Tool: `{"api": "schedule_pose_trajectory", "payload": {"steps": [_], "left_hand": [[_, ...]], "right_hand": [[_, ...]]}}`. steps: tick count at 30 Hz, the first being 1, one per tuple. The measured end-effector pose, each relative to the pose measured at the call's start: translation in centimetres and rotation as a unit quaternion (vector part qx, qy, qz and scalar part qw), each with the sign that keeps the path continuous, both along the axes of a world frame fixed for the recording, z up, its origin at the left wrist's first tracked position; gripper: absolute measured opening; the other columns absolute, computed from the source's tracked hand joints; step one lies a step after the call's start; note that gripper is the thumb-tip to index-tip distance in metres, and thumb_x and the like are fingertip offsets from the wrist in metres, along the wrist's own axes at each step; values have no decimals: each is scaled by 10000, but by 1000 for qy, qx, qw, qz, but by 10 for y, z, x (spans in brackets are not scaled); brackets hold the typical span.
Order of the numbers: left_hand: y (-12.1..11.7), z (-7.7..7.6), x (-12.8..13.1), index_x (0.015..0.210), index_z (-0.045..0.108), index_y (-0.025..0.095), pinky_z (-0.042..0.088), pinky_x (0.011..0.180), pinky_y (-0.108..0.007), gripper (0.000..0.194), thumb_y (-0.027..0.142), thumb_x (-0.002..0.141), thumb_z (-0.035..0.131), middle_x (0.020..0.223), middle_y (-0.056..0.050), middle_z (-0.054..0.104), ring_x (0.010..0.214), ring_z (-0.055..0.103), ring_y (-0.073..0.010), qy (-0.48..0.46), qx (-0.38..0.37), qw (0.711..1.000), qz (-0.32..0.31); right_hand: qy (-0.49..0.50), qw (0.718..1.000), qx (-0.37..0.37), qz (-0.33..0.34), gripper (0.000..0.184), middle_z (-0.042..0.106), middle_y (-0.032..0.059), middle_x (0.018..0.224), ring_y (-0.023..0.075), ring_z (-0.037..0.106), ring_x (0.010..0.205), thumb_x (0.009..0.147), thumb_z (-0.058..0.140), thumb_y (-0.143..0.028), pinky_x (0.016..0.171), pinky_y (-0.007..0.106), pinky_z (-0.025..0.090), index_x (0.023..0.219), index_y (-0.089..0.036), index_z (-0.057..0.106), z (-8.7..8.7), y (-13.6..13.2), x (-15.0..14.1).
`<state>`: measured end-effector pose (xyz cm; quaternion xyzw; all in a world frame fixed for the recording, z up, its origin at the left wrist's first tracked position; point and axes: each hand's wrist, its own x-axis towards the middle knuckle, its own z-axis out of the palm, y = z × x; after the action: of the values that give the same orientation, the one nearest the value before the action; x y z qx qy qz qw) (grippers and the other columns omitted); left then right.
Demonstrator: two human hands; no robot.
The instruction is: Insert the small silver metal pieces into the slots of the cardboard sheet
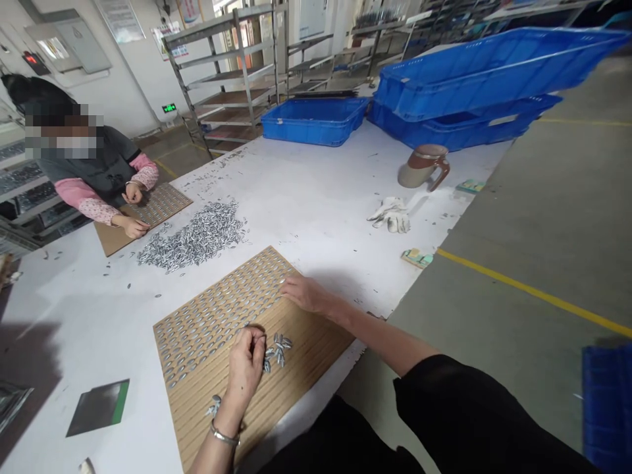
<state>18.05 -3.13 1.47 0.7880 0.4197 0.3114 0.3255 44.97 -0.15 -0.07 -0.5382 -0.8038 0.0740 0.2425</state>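
Note:
A brown ridged board [296, 349] lies before me, its far part covered by rows of small grey leaf-shaped pieces [222, 303]. At the right end of a row, my right hand [303, 293] has its fingertips pinched at one small piece. My left hand [247, 359] hovers over the middle of the board with fingers curled together; whatever they hold is hidden. Beside its fingertips lies a loose cluster of the same pieces [280, 349], and a few more pieces [213, 404] rest near my left wrist.
A big heap of pieces [197, 237] lies beyond my board. Across the table a co-worker [99, 164] works at another board [168, 204]. Blue crates [316, 122], a mug [423, 166], white gloves [390, 215] and a dark flat plate [99, 408] are also on the table.

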Motion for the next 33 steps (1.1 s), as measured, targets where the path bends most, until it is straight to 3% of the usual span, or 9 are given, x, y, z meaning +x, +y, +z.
{"api": "schedule_pose_trajectory", "payload": {"steps": [5,13,15,17,20,22,24,27,33], "left_hand": [[-2,4,-1,810,585,222,467,724,-304,181,335,942,536,817,-40,652,741,599,-188,-7,-2,1000,3],[-4,9,-3,826,635,219,489,750,-321,209,364,943,541,823,-51,678,768,625,-198,-27,-12,999,11],[-5,9,-9,853,652,218,488,753,-318,206,369,946,549,821,-46,681,769,625,-196,-36,-6,999,31],[-5,9,-20,873,661,215,490,775,-321,207,382,945,562,831,-46,686,796,632,-201,-43,3,997,59],[-4,10,-40,899,670,214,497,818,-337,207,397,940,582,872,-55,703,846,648,-212,-53,9,994,95],[-3,10,-54,907,674,214,504,821,-341,215,412,934,594,884,-59,714,847,660,-215,-59,14,991,122],[-2,10,-69,903,675,213,515,805,-339,234,434,926,600,875,-59,720,828,669,-216,-65,24,985,158],[0,9,-89,912,674,212,526,788,-334,241,441,924,599,873,-55,727,815,678,-214,-64,33,975,211],[1,8,-121,908,676,197,539,771,-322,254,440,913,603,863,-51,727,788,674,-199,-63,32,957,282]], "right_hand": [[-47,998,16,-48,269,618,67,936,187,534,874,1026,434,-227,759,276,402,958,-182,690,6,-11,-7],[-89,995,-10,-39,276,621,93,920,209,532,866,1013,435,-226,810,321,422,955,-166,698,11,-13,-14],[-90,995,-20,-38,272,641,103,965,212,553,896,1011,437,-237,840,330,430,1027,-162,698,16,-8,-14],[-83,996,-9,-42,305,656,141,1134,243,566,1041,1002,461,-274,943,374,420,1195,-146,659,21,-2,-17],[-85,995,29,-41,548,489,205,1481,335,402,1373,977,509,-401,1144,496,274,1431,-95,503,26,11,-27],[-97,994,41,-32,653,374,218,1574,361,282,1468,978,488,-467,1200,543,165,1490,-66,431,28,22,-35],[-111,993,42,-24,674,333,218,1596,359,262,1489,995,442,-489,1216,563,113,1512,-58,400,29,34,-43],[-128,991,31,-6,653,329,214,1597,353,295,1483,1013,407,-468,1219,582,112,1523,-60,388,23,48,-52],[-158,987,34,12,609,377,189,1576,335,357,1458,1028,360,-417,1207,553,218,1529,-73,396,-7,56,-57]]}}
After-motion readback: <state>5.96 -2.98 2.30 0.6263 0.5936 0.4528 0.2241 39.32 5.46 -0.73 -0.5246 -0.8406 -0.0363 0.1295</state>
